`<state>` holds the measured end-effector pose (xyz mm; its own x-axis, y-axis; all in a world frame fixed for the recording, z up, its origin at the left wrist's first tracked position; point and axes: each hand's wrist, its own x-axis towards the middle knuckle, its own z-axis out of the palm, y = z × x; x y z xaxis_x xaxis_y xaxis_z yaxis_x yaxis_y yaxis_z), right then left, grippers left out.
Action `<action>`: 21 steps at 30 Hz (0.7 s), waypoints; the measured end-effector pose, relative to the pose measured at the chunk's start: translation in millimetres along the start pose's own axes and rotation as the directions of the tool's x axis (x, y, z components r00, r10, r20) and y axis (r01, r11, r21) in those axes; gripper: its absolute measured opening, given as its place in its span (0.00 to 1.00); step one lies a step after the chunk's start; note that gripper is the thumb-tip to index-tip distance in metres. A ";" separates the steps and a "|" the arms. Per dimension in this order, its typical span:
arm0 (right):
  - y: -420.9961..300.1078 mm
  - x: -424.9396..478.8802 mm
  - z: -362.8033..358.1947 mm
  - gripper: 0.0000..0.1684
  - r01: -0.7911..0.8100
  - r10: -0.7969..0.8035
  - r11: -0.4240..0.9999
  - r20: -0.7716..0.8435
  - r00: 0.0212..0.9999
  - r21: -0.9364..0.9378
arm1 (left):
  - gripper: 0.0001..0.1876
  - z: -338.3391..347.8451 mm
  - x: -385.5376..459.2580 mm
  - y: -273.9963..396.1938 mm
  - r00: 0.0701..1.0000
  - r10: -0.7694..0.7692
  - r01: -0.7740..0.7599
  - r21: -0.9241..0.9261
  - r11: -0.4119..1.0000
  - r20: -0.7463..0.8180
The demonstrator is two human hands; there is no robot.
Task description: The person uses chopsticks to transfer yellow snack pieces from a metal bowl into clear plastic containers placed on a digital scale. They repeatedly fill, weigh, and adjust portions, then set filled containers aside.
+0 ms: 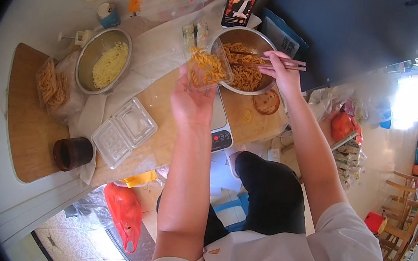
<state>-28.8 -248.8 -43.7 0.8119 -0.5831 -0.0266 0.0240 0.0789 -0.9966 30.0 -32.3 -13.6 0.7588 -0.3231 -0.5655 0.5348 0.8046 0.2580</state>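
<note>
My left hand [194, 102] holds up a clear plastic container [230, 73] with some orange-coated spiral pasta [208, 65] in it. It hovers over a flat digital scale [218, 117], partly hidden by the hand and forearm. Pinched in my right hand [281, 67] is a pair of wooden chopsticks [295, 63]. Their tips reach into a steel bowl [259, 34] of the same sauced spirals [247, 80], just right of the container. The container's near edge overlaps the bowl's left rim.
Further left are an open clear clamshell box [112, 142], a steel bowl [83, 74] of thin pale shreds, packed pasta [52, 86] and a dark cup [72, 153]. A phone [241, 3] leans behind the pasta bowl. A round brown lid or dish [266, 102] lies before it.
</note>
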 end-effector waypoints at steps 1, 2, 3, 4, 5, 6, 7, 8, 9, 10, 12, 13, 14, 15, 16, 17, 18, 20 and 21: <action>2.2 0.3 1.2 0.12 -0.008 0.009 1.000 -0.021 1.000 0.007 | 0.20 -1.0 0.8 0.7 1.000 0.005 -0.005 0.009 1.000 -0.004; 5.5 0.7 1.4 0.12 -0.016 0.017 1.000 -0.042 0.999 0.013 | 0.20 -1.8 1.5 1.4 1.000 0.009 -0.009 0.017 1.000 -0.008; 6.5 0.1 2.1 0.12 -0.024 0.025 1.000 -0.065 0.998 0.018 | 0.20 -2.0 1.6 2.0 1.000 0.021 -0.021 0.021 1.000 -0.012; 8.1 -0.8 3.2 0.12 -0.027 0.030 0.999 -0.083 0.996 0.041 | 0.20 -2.2 1.6 2.8 0.999 0.033 -0.032 0.024 0.999 -0.017; 10.3 -2.2 4.9 0.11 -0.029 0.035 0.998 -0.101 0.994 0.063 | 0.20 -2.3 1.8 3.3 0.999 0.043 -0.043 0.028 0.999 -0.021; 10.6 -3.6 7.3 0.11 -0.030 0.040 0.996 -0.118 0.992 0.087 | 0.20 -2.9 2.7 3.7 0.998 0.054 -0.054 0.017 0.998 -0.033; 10.0 -4.8 8.4 0.11 -0.026 0.040 0.994 -0.134 0.990 0.102 | 0.20 -4.0 4.2 3.5 0.997 0.065 -0.065 0.006 0.998 -0.045; 8.9 -6.1 9.3 0.11 -0.022 0.040 0.993 -0.151 0.988 0.117 | 0.20 -5.1 5.2 3.6 0.995 0.076 -0.077 -0.005 0.997 -0.058; 8.0 -7.1 9.6 0.11 -0.018 0.040 0.991 -0.166 0.985 0.132 | 0.20 -6.0 5.8 3.8 0.995 0.077 -0.077 -0.003 0.997 -0.058; 7.9 -7.7 8.8 0.11 -0.012 0.039 0.988 -0.174 0.984 0.155 | 0.20 -6.7 6.2 4.2 0.995 0.078 -0.078 -0.001 0.997 -0.059; 7.7 -8.4 5.3 0.11 0.002 0.036 0.980 -0.188 0.981 0.200 | 0.19 -6.0 5.7 4.9 0.994 0.082 -0.082 0.003 0.997 -0.067; 8.2 -8.7 2.9 0.11 -0.005 0.052 0.973 -0.196 0.979 0.232 | 0.19 -4.3 4.6 5.5 0.994 0.084 -0.084 0.004 0.996 -0.075; 9.0 -9.0 0.0 0.11 -0.012 0.067 0.964 -0.204 0.977 0.264 | 0.19 -3.2 3.9 5.7 0.993 0.087 -0.086 0.006 0.996 -0.083; 8.8 -9.5 -1.7 0.11 -0.018 0.084 0.955 -0.210 0.974 0.296 | 0.19 -3.8 4.2 6.0 0.993 0.086 -0.085 0.014 0.996 -0.086; 8.3 -10.4 -3.5 0.11 -0.024 0.096 0.952 -0.224 0.970 0.306 | 0.19 -5.1 4.9 6.1 0.992 0.085 -0.083 0.022 0.996 -0.089; 7.7 -11.7 -5.5 0.11 -0.030 0.109 0.949 -0.237 0.965 0.315 | 0.19 -5.7 5.6 5.9 0.992 0.084 -0.081 0.030 0.996 -0.091; 7.0 -13.4 -7.3 0.11 -0.036 0.123 0.945 -0.250 0.961 0.324 | 0.19 -6.1 5.9 5.6 0.992 0.081 -0.078 0.038 0.996 -0.095; 5.0 -17.6 -13.0 0.11 -0.022 0.112 0.948 -0.271 0.956 0.316 | 0.19 -6.1 6.5 4.0 0.992 0.076 -0.070 0.055 0.996 -0.102; 3.7 -19.6 -16.0 0.11 -0.015 0.107 0.950 -0.279 0.954 0.311 | 0.18 -6.1 6.8 3.3 0.994 0.064 -0.058 0.071 0.996 -0.093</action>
<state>-54.0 -250.0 -48.1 0.6146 -0.7738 -0.1534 0.1922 0.3355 -0.9222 34.6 -28.7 -21.3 0.7538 -0.2232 -0.6181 0.5151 0.7847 0.3448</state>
